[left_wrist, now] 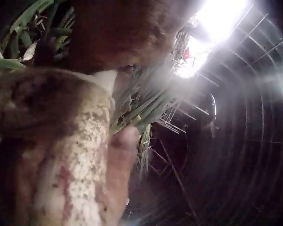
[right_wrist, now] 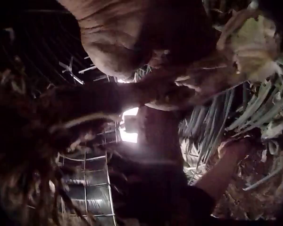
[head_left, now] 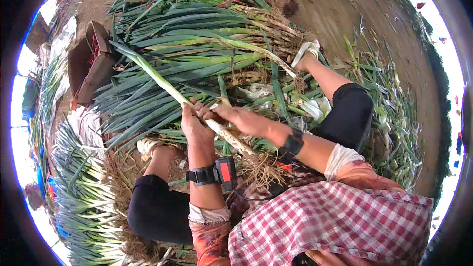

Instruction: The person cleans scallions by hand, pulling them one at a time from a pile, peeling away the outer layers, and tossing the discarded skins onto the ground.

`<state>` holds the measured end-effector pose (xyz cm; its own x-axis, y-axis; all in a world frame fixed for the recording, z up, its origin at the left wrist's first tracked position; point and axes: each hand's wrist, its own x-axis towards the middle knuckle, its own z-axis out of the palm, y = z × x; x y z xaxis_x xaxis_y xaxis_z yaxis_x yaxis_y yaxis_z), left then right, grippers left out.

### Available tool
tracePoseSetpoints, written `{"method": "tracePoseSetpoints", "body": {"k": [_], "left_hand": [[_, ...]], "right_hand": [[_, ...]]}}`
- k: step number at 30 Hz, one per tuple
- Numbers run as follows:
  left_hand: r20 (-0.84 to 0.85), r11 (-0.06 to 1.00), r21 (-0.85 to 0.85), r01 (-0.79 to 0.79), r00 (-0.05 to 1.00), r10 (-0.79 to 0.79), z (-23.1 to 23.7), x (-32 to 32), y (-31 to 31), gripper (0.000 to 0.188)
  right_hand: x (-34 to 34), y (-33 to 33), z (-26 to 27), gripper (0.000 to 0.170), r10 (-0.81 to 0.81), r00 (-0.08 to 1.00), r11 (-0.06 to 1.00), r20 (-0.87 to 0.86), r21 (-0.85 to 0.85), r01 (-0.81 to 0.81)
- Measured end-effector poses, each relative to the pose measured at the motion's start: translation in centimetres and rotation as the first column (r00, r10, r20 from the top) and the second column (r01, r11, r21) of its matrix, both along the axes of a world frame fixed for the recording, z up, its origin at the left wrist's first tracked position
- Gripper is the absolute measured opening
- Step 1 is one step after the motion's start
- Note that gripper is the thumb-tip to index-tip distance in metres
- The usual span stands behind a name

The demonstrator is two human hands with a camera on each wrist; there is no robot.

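A long green onion (head_left: 157, 78) lies slantwise across the front of the body, green leaves at the far end, shaggy roots (head_left: 261, 170) near the lap. My left hand (head_left: 196, 122) grips its pale shaft from below, fingers wrapped round it. Just rootward, my right hand (head_left: 244, 119) has curled fingers at the shaft, pinching a loose outer leaf (right_wrist: 254, 42) that sticks out past the fingers. In the left wrist view the soil-stained shaft (left_wrist: 87, 146) fills the near part, a thumb along its side. The right fingertips are partly hidden.
Heaped green onions (head_left: 197, 24) cover the ground ahead. More onions (head_left: 88, 202) lie in a row at left, by a cardboard box (head_left: 91, 64). Stripped leaves (head_left: 389, 133) are piled at right. One onion (head_left: 266, 51) rests crosswise near the right foot (head_left: 306, 56).
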<state>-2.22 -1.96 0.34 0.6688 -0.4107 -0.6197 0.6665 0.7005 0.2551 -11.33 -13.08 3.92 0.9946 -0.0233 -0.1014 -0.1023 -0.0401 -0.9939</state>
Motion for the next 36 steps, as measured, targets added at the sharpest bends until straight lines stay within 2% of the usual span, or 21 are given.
{"method": "tracePoseSetpoints", "body": {"k": [3, 5, 7, 10, 11, 12, 14, 15, 16, 17, 19, 21, 23, 25, 27, 29, 30, 33, 34, 35, 36], "left_hand": [[0.022, 0.999, 0.036, -0.015, 1.0, 0.014, 0.7, 0.5, 0.6, 0.023], [0.056, 0.999, 0.042, -0.001, 0.998, -0.002, 0.7, 1.1, 1.5, 0.021], [0.06, 0.951, 0.298, -0.083, 0.996, 0.068, 0.4, 2.6, 1.9, 0.019], [0.07, 0.945, 0.313, -0.098, 0.994, 0.08, 0.1, 5.5, 3.7, 0.02], [0.098, 0.921, 0.372, -0.116, 0.991, 0.085, 1.0, 5.4, 3.4, 0.02], [0.132, 0.923, 0.368, -0.114, 0.989, 0.07, 1.1, 5.5, 3.3, 0.02], [0.141, 0.891, 0.431, -0.142, 0.986, 0.089, 1.4, 6.5, 3.9, 0.019], [0.154, 0.857, 0.485, -0.171, 0.982, 0.109, 1.8, 7.4, 4.4, 0.018], [0.216, 0.823, 0.528, -0.209, 0.97, 0.108, 2.3, 8.0, 5.9, 0.018], [0.212, 0.845, 0.506, -0.172, 0.975, 0.072, 1.9, 9.2, 7.9, 0.017], [0.223, 0.902, 0.427, 0.065, 0.959, -0.175, 5.1, 8.1, 8.0, 0.016], [0.26, 0.882, 0.467, 0.065, 0.943, -0.207, 9.0, 3.9, 5.0, 0.023], [0.292, 0.864, 0.477, 0.162, 0.898, -0.33, 10.6, 1.2, 3.6, 0.022], [0.375, 0.837, 0.481, 0.26, 0.802, -0.465, 12.1, -1.3, 2.8, 0.026], [0.261, 0.824, 0.362, 0.437, 0.801, -0.539, 14.3, -3.5, 2.7, 0.029], [0.246, 0.816, 0.23, 0.531, 0.779, -0.576, 15.2, -4.6, 2.8, 0.033], [0.236, 0.797, 0.198, 0.571, 0.761, -0.604, 15.6, -5.1, 2.7, 0.033], [0.226, 0.742, 0.084, 0.665, 0.713, -0.664, 15.4, -6.2, 2.3, 0.034], [0.21, 0.729, 0.058, 0.682, 0.706, -0.677, 15.3, -6.6, 2.0, 0.034], [0.2, 0.731, 0.072, 0.679, 0.708, -0.678, 15.2, -7.0, 1.8, 0.037], [0.212, 0.72, 0.046, 0.692, 0.698, -0.684, 15.1, -7.0, 1.7, 0.034]], "right_hand": [[-0.5, 1.0, 0.0, 0.045, 0.088, 0.987, 0.995, -0.132, 0.066, -0.079], [-1.7, 0.8, 1.0, 0.046, 0.21, 0.877, 0.977, -0.432, 0.059, -0.205], [-4.8, 0.3, 1.3, 0.047, 0.116, 0.954, 0.991, -0.277, -0.028, -0.128], [-9.1, -1.6, 5.0, 0.041, 0.127, 0.85, 0.99, -0.511, 0.017, -0.138], [-10.0, -2.3, 5.1, 0.039, 0.204, 0.86, 0.966, -0.469, -0.047, -0.254], [-11.4, -2.5, 4.8, 0.038, 0.149, 0.96, 0.963, -0.236, -0.186, -0.195], [-13.8, -3.5, 5.6, 0.035, 0.096, 0.955, 0.995, -0.279, -0.013, -0.103], [-15.0, -4.7, 6.9, 0.034, 0.155, 0.823, 0.965, -0.547, 0.261, -0.009], [-16.5, -6.0, 7.4, 0.032, 0.074, 0.826, 0.97, -0.559, 0.233, 0.07], [-17.7, -7.4, 7.5, 0.031, 0.001, 0.822, 0.968, -0.57, 0.206, 0.142], [-18.0, -9.2, 5.4, 0.03, -0.184, 0.751, 0.979, -0.634, -0.052, 0.197], [-16.9, -9.4, 1.8, 0.031, -0.195, 0.796, 0.981, -0.573, -0.099, 0.169], [-14.5, -7.7, 0.6, 0.028, -0.053, 0.932, 0.961, -0.358, -0.27, -0.05], [-11.2, -6.9, 1.1, 0.028, -0.003, 0.775, 0.942, -0.632, -0.261, -0.209], [-8.3, -5.8, 1.6, 0.043, -0.136, 0.968, 0.766, -0.212, -0.642, -0.032], [-4.0, -6.0, 1.5, 0.061, -0.194, 0.917, 0.583, 0.348, -0.712, 0.393], [-1.9, -6.1, 2.9, 0.066, -0.206, 0.883, 0.533, 0.421, -0.709, 0.462], [4.0, -6.6, 4.6, 0.07, -0.226, 0.804, 0.444, 0.55, -0.677, 0.588], [5.8, -6.8, 4.1, 0.063, -0.265, 0.771, 0.648, 0.579, -0.485, 0.587], [6.4, -6.7, 3.4, 0.054, -0.355, 0.82, 0.868, 0.449, -0.167, 0.468], [7.0, -6.4, 3.5, 0.045, -0.458, 0.842, 0.865, 0.285, 0.363, 0.347]]}}
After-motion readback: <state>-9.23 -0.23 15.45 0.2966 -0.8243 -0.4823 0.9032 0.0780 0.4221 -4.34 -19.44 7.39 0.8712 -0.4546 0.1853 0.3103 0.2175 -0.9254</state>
